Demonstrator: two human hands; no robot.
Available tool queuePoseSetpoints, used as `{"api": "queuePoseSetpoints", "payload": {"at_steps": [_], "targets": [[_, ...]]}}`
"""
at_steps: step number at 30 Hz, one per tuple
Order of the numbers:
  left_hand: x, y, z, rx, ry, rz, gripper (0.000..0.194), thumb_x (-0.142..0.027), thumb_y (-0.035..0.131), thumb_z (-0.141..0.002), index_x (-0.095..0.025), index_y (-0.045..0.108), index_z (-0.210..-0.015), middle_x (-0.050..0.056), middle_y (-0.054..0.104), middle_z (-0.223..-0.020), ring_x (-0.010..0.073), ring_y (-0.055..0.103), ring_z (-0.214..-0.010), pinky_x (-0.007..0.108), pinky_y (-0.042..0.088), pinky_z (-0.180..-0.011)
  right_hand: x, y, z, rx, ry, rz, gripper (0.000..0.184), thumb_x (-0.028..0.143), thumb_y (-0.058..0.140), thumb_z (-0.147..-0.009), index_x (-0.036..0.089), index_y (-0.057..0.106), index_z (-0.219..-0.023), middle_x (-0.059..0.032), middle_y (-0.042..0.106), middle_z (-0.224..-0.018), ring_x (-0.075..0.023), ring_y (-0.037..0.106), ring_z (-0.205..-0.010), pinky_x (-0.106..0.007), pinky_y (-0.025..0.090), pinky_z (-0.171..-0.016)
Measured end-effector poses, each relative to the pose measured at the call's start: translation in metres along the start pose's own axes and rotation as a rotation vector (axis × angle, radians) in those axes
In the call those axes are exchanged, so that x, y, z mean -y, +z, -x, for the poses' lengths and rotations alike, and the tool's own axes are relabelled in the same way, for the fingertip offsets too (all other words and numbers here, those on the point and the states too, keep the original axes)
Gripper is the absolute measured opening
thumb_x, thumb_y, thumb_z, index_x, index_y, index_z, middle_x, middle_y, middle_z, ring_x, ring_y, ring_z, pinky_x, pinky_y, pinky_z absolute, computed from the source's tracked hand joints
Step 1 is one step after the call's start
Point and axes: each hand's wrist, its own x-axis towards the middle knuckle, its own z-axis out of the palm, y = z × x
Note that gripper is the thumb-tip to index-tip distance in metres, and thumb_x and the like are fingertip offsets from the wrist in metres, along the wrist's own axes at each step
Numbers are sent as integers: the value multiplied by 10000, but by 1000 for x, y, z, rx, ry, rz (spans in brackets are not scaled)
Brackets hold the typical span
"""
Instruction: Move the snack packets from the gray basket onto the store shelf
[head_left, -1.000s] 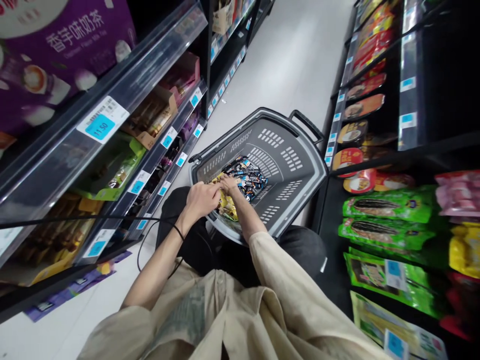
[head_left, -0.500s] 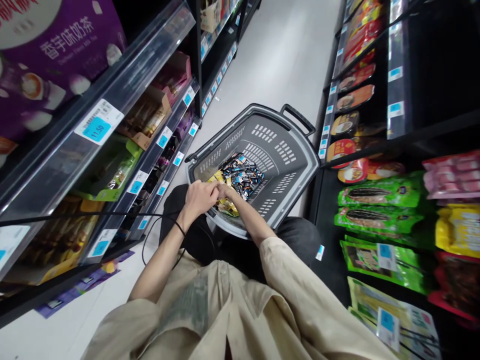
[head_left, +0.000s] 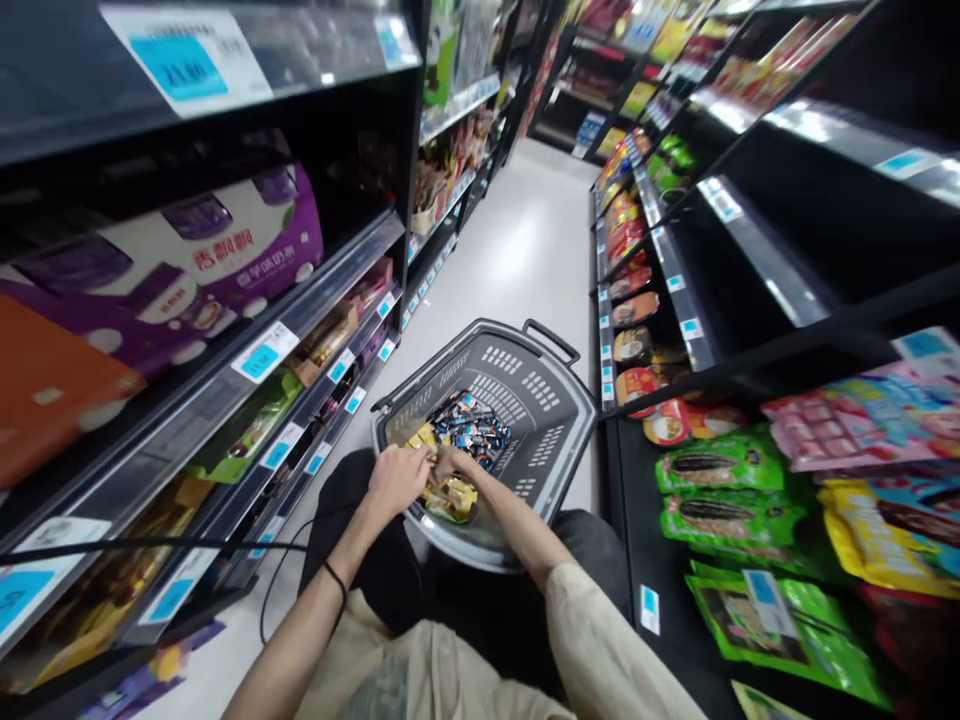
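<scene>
A grey plastic shopping basket [head_left: 534,378] with slotted walls stands between my bent legs. Inside it lie a heap of small black-and-blue packets [head_left: 474,425] and several yellow-gold packets [head_left: 454,500] nearer to me. Over the yellow ones, at the basket's near left side, my left hand [head_left: 399,474] and my right hand [head_left: 453,463] meet at the fingertips. Both have their fingers closed in a pinch. Whatever sits between them is too small and too covered to make out; it may be one of the yellow packets.
Shelves with purple milk tea boxes [head_left: 247,245] rise close on my left. On the right, a low shelf holds green seed bags [head_left: 720,470] and pink packs [head_left: 862,415]. A black cable [head_left: 187,543] crosses at left. The aisle floor [head_left: 517,230] stretches ahead.
My view has tilted up, so the basket and hands sit lower in the picture and more of the aisle shows. The hands stay together over the yellow packets, slightly more apart at the fingers.
</scene>
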Motion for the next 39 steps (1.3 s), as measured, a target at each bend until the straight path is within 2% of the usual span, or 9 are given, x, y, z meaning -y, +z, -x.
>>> {"api": "queuePoseSetpoints", "payload": {"at_steps": [4, 7, 10, 15, 17, 23, 28, 33, 39], "targets": [[0, -12, -17, 48, -32, 36, 441, -269, 375, -1046, -156, 598, -1409, 163, 745, -1183, 335, 727, -1091, 431, 546, -903, -5, -56, 28, -81, -41, -109, 277, 130, 865, -636, 130, 588, -657, 60, 536, -570, -69, 480, -508, -192, 407, -513], [-2, -22, -45, -8, -93, 258, 490, -394, 430, -1050, -122, 536, -1444, 199, 693, -1311, 331, 679, -1226, 432, 531, -1020, -11, -79, 57, -218, -163, -327, 296, 258, 828, -648, 166, 567, -752, 81, 535, -610, -48, 423, -489, -182, 379, -493], [-6, -25, -72, -9, -2, 624, 431, -425, 497, -1008, -183, 596, -1350, 135, 739, -1234, 260, 708, -1176, 368, 539, -1048, -8, -74, 74, -345, -285, -796, 436, 400, 858, -590, 179, 575, -838, 78, 537, -638, -42, 383, -477, -186, 348, -459], [-4, -4, -81, 22, -20, 1022, 535, -589, 485, -940, -209, 609, -1296, 86, 760, -1070, 242, 759, -864, 336, 624, -670, 7, -52, 68, -456, -317, -1149, 517, 380, 928, -489, 166, 636, -858, 69, 550, -602, -45, 389, -451, -188, 334, -420], [-1, 5, -75, -6, -54, 1043, 575, -618, 507, -922, -199, 616, -1300, 87, 762, -1005, 245, 750, -769, 336, 602, -596, 11, -49, 63, -476, -328, -1191, 523, 380, 937, -495, 169, 638, -868, 69, 560, -607, -43, 394, -443, -186, 349, -413], [-1, 10, -69, -184, -18, 961, 457, -533, 554, -920, -190, 691, -1188, 67, 779, -929, 240, 771, -898, 331, 609, -823, 8, -60, 56, -611, -276, -1398, 631, 419, 983, -480, 158, 630, -933, 93, 532, -578, -30, 415, -440, -151, 364, -408], [4, 11, -76, -419, -147, 1072, 488, -570, 622, -873, -169, 665, -1148, 90, 778, -931, 232, 777, -866, 301, 612, -777, 8, -73, 56, -619, -254, -1564, 609, 309, 982, -523, 170, 650, -1014, 106, 539, -569, -28, 413, -422, -148, 388, -408], [8, 11, -71, -364, -100, 1090, 517, -579, 619, -897, -166, 734, -1186, 117, 790, -1104, 259, 777, -1002, 321, 623, -878, 10, -75, 62, -584, -292, -1501, 628, 382, 991, -551, 178, 667, -1048, 122, 478, -525, -34, 417, -417, -146, 367, -395], [6, 7, -69, -441, -86, 975, 500, -536, 589, -924, -152, 797, -1168, 132, 758, -1221, 286, 733, -1155, 390, 570, -1053, 12, -75, 62, -576, -408, -1543, 654, 357, 1014, -466, 173, 638, -969, 93, 614, -657, -7, 391, -435, -145, 389, -413]]}}
